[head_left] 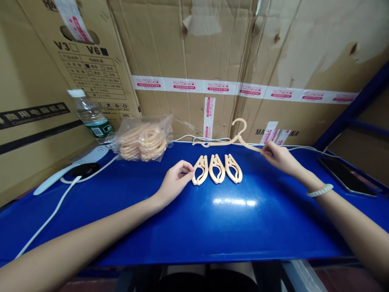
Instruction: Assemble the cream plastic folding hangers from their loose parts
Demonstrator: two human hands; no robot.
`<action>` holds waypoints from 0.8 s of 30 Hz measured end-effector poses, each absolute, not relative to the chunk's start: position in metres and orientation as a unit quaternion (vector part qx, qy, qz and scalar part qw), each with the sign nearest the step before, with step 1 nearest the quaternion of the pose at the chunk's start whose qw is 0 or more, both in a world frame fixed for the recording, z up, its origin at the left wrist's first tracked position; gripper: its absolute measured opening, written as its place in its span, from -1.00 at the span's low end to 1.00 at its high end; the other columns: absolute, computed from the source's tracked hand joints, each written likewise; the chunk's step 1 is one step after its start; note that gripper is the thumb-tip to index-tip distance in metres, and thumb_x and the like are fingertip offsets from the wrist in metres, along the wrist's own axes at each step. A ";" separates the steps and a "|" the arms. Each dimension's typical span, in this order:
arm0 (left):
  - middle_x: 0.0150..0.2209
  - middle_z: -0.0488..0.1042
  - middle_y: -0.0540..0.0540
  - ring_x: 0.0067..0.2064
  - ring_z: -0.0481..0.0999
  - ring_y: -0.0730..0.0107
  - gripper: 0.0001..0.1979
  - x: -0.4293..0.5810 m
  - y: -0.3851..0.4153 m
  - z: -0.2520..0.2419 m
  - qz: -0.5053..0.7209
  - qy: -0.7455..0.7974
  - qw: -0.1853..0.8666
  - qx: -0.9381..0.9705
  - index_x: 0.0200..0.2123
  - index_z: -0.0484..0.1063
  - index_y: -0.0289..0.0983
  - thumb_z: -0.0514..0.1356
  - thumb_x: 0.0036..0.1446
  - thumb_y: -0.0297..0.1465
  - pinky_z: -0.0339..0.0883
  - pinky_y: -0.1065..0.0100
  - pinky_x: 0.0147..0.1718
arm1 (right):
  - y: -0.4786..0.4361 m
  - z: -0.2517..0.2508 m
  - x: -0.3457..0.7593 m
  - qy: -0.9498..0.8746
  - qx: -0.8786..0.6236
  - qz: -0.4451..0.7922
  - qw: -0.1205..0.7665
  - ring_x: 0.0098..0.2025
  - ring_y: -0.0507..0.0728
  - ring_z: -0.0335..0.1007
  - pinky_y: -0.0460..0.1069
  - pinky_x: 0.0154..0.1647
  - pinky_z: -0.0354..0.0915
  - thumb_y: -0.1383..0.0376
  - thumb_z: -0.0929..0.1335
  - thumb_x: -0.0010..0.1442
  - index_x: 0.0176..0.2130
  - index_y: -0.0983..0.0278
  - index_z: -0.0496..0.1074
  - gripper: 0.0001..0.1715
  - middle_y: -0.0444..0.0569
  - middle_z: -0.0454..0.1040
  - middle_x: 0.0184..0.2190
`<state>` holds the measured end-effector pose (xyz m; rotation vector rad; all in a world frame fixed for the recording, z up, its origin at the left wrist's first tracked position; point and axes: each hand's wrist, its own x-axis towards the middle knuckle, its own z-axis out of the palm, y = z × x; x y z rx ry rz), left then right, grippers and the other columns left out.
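Observation:
In the head view, an unfolded cream clothes hanger [226, 142] stands at the back of the blue table, hook upward. My right hand [277, 156] pinches the end of its right arm. Three folded hangers lie in a row in front of it: a left one [197, 178], a middle one [216, 177] and a right one [238, 178]. At the left folded hanger's outer edge is my left hand [177, 178], its thumb and forefinger closed on that edge. The palm side of this hand is partly hidden.
Several folded hangers fill a clear plastic bag [142, 140] at the back left, beside a water bottle [91, 115]. White cables [50, 219], a black disc [85, 170] and a light-blue handled item [69, 168] lie further left. A phone [348, 176] rests at right. Cardboard [188, 52] walls the back.

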<state>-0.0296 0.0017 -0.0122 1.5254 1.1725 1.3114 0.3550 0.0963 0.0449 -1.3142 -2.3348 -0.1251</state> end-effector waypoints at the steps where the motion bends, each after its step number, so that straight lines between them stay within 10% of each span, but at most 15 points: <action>1: -0.36 0.50 -0.03 -0.30 0.53 0.33 -0.86 -0.030 0.001 -0.011 0.520 0.463 0.397 0.598 -0.37 0.39 -0.26 0.27 0.03 -0.33 0.39 0.31 -0.27 | 0.091 0.048 0.354 -0.844 -0.478 -0.034 0.243 -0.45 0.16 0.42 0.02 -0.40 0.32 0.18 0.26 0.28 -0.17 0.23 0.30 -0.82 0.03 0.52 -0.40; 8: -0.06 0.52 -0.16 -0.08 0.53 0.22 -0.61 -0.031 0.003 -0.003 0.560 0.474 0.431 0.525 -0.11 0.40 -0.28 0.31 -0.04 -0.34 0.37 0.16 -0.01 | 0.053 0.074 0.335 -0.837 -0.446 -0.014 0.316 -0.38 0.15 0.47 0.02 -0.31 0.36 0.15 0.31 0.28 -0.03 0.25 0.43 -0.68 -0.02 0.54 -0.37; 24: 0.15 0.35 -0.21 -0.07 0.54 0.28 -0.20 -0.022 -0.007 -0.018 0.568 0.438 0.412 0.563 0.34 0.01 -0.15 0.28 0.08 -0.34 0.50 0.21 -0.10 | 0.027 0.039 0.310 -0.874 -0.410 0.015 0.259 -0.42 0.09 0.45 -0.03 -0.40 0.29 0.15 0.28 0.36 -0.06 0.20 0.45 -0.74 -0.06 0.58 -0.32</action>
